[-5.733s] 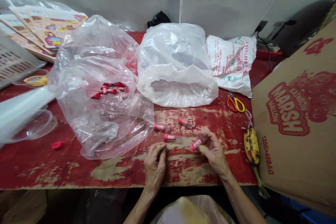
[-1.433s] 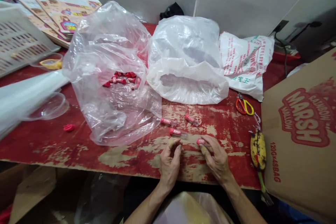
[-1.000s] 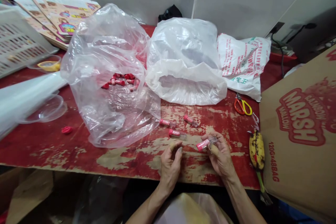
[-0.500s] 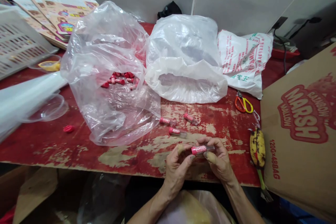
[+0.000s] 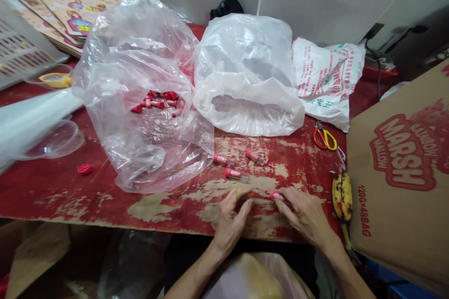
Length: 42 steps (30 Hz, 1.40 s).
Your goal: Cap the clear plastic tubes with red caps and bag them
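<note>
Right hand (image 5: pixel 304 215): narrow pinch, fingertips closed on a pink-capped tube (image 5: pixel 276 195), only the pink end visible, the remainder hidden by the fingers. Position: near the front edge of the red-painted wooden desk (image 5: pixel 70 201), right of centre. Left hand (image 5: pixel 229 222): fingers half curled, no held object visible, fingertips near the right hand but not touching it, above the same front edge.

Three matching tubes, lying flat on worn paint just ahead of the hands: front tube (image 5: pixel 236 175), left tube (image 5: pixel 222 160), right tube (image 5: pixel 255 157).

Left of the hands: transparent polythene bag (image 5: pixel 140 149), containing a heap of red pieces (image 5: pixel 154 102). Beyond its left side: loose red piece (image 5: pixel 85 168), transparent plastic lid (image 5: pixel 52 140), white plastic crate (image 5: pixel 21 46) at the left edge. Back left corner: printed card sheets (image 5: pixel 70 9).

Rear centre: white plastic bag (image 5: pixel 245 74), touching the polythene bag. Beside it: printed white sack (image 5: pixel 326 79). Below the sack: orange-and-yellow scissors (image 5: pixel 324 138). Right edge: spotted banana (image 5: pixel 342 196), just beside a marshmallow carton (image 5: pixel 400 168).
</note>
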Motion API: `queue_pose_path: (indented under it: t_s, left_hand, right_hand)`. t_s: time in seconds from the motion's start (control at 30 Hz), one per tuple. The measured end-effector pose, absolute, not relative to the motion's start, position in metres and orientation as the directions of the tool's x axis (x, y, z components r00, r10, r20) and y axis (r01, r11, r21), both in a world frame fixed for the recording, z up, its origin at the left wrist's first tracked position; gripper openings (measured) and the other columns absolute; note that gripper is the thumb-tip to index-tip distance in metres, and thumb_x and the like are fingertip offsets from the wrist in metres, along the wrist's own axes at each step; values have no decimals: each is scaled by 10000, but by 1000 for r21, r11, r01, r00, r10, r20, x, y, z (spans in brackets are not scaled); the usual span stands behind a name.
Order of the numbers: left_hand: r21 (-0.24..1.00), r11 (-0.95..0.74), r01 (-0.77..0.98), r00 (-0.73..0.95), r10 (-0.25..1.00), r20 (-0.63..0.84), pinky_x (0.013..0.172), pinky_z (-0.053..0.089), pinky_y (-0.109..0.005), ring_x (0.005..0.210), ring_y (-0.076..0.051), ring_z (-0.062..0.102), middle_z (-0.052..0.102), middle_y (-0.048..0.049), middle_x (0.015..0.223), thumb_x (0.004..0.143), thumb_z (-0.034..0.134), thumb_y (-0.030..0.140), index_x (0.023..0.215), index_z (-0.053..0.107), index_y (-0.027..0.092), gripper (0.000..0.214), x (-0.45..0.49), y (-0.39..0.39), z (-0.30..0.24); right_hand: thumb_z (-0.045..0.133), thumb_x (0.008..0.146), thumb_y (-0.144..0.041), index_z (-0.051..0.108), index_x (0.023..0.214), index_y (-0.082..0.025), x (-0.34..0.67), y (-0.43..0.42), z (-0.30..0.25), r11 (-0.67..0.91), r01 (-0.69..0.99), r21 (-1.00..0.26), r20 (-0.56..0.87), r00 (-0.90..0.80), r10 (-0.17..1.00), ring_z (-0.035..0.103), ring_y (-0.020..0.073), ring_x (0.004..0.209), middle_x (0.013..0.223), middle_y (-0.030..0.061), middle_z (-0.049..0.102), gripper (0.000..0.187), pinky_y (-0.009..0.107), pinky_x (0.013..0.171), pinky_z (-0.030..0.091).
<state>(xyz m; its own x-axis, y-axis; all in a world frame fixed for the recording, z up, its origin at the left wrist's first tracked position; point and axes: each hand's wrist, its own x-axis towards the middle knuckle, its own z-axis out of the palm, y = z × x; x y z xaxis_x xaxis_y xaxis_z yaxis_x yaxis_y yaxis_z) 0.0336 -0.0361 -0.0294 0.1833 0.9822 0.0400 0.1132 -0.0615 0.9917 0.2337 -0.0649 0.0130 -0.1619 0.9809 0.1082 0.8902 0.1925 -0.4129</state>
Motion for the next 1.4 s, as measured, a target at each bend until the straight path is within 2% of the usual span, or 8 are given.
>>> queue_pose_path:
  t_s: [0.13,0.53,0.6,0.7,0.8,0.9,1.13,1.4]
  left_hand:
    - [988,-65,142,39,997,60,814,498,-303,889,-183,641,694,-46,921,827,550,246,934,680,207,173,29,-32,-36]
    - [988,-20,154,-18,1000,23,789,508,-290,820,-171,651,704,-37,878,816,556,255,924,680,207,171,33,-29,-41]
    - [991,-13,136,-14,1000,15,768,515,-288,789,-170,651,703,-39,862,810,559,257,907,680,203,164,34,-28,-40]
    - [994,-16,112,-10,1000,18,763,520,-295,793,-177,650,701,-44,869,803,564,266,897,686,203,166,34,-30,-38]
    - [996,-6,86,35,999,3,756,522,-295,814,-185,650,693,-51,872,806,566,286,907,690,200,181,33,-35,-37]
    - [998,64,-15,144,988,-61,681,527,-276,726,-170,652,686,-51,830,821,555,321,922,682,191,208,35,-41,-31]
    - [935,289,-203,326,921,-214,609,496,-228,577,-123,609,645,0,628,831,567,393,927,665,191,244,38,-52,-9]
    - [794,453,-405,407,867,-288,658,506,-227,662,-113,624,690,-11,817,704,733,289,889,682,202,211,39,-53,-16]
  right_hand:
    - [357,947,-274,523,769,-208,242,-65,3,261,950,-170,15,-262,965,554,145,539,651,18,591,252,256,515,322]
    - [386,899,-220,477,843,-212,244,-57,-16,338,936,-103,-84,-347,934,512,149,510,666,16,565,107,273,490,290]
    - [381,907,-233,486,832,-208,245,-57,-15,325,934,-150,-55,-336,940,525,151,531,687,26,574,131,267,505,328]
    - [389,925,-272,524,857,-203,246,-62,-9,234,883,-407,-18,-264,964,571,150,606,728,26,602,166,246,558,406]
    - [471,902,-332,554,1002,-218,242,-72,-3,63,679,-732,-37,-132,991,613,153,724,868,30,641,173,229,592,463]
    - [539,862,-368,553,1039,-235,231,-84,-4,-10,421,-907,-24,-27,999,623,162,801,945,31,632,223,236,646,500]
    - [590,835,-336,585,1067,-253,213,-91,-9,32,295,-955,16,-58,998,631,173,845,961,28,645,246,256,726,513]
    - [543,863,-234,589,1047,-279,210,-88,-1,236,331,-914,212,-107,971,583,180,963,983,34,606,195,302,839,484]
